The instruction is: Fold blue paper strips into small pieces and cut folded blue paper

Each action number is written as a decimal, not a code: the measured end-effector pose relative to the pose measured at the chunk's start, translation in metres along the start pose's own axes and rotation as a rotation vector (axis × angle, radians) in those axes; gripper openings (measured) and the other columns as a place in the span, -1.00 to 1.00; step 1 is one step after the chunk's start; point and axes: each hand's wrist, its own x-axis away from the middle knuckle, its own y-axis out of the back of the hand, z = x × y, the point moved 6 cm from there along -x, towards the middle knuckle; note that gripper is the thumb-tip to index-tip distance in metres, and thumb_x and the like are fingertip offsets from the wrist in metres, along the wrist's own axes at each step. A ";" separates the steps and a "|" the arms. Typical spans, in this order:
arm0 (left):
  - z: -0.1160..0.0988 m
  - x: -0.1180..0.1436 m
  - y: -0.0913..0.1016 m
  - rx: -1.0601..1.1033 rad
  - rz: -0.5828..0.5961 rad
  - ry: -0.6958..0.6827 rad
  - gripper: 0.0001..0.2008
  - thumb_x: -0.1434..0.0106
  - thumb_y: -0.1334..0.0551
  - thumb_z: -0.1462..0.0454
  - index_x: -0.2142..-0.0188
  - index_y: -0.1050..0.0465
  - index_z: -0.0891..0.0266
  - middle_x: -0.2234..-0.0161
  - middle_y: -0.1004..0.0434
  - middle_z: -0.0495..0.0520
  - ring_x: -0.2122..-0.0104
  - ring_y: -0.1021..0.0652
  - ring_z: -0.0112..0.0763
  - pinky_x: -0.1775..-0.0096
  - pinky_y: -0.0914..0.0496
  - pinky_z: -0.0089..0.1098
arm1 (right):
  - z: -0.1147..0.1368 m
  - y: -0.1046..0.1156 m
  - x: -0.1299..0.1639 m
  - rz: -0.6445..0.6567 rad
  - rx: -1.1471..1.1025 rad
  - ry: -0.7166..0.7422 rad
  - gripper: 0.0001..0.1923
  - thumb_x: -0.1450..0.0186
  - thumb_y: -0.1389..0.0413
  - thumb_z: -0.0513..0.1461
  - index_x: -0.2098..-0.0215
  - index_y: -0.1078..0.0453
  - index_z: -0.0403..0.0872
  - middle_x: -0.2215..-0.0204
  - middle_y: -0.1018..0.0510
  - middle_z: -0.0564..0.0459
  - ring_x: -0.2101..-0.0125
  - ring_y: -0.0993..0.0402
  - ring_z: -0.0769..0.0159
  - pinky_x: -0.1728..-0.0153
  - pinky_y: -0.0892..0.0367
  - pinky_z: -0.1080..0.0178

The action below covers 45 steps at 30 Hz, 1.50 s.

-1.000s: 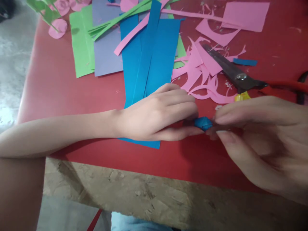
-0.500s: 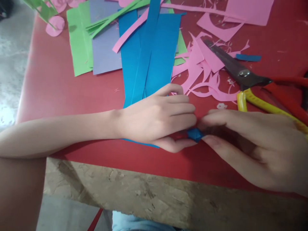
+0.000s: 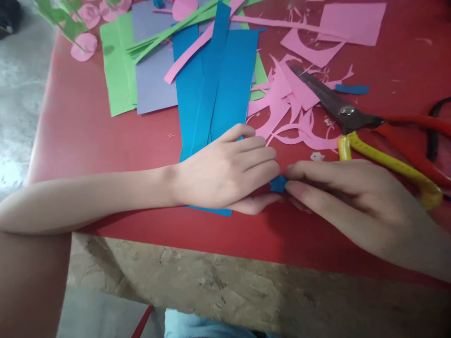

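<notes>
Since the earlier frame our hands have slid a little toward 12 o'clock on the table, and less of the blue roll shows between the fingertips than before.

We pinch that small roll of blue paper from both sides: our left hand closes on it from 9 o'clock with thumb below and fingers above, and our right hand meets it from 3 o'clock, index finger and thumb narrowed onto it. The roll sits near the table's 6 o'clock edge, just above the red top; we cannot tell whether it touches the surface.

Under our left hand lie the blue strips, running toward 12 o'clock. At 10 o'clock from them are the purple sheet and the green sheet, with green and pink strips crossing on top. Pink scraps spread at 1 o'clock from the roll. Scissors lie partly on those scraps, blades pointing to 10 o'clock, red handles off to 3 o'clock. A yellow handle lies just beyond our right hand. Pink rosettes sit at the far 11 o'clock corner.
</notes>
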 end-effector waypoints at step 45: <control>0.003 -0.002 -0.005 0.078 0.147 -0.033 -0.71 -0.32 0.15 0.29 0.42 -0.25 0.28 0.47 -0.42 0.13 0.42 -0.35 -0.32 0.27 -0.26 -0.34 | -0.008 -0.002 -0.004 -0.019 -0.007 0.054 -0.73 -0.27 0.06 -0.24 0.56 -0.31 -0.11 0.70 -0.33 0.13 0.63 -0.19 0.47 0.55 -0.09 0.30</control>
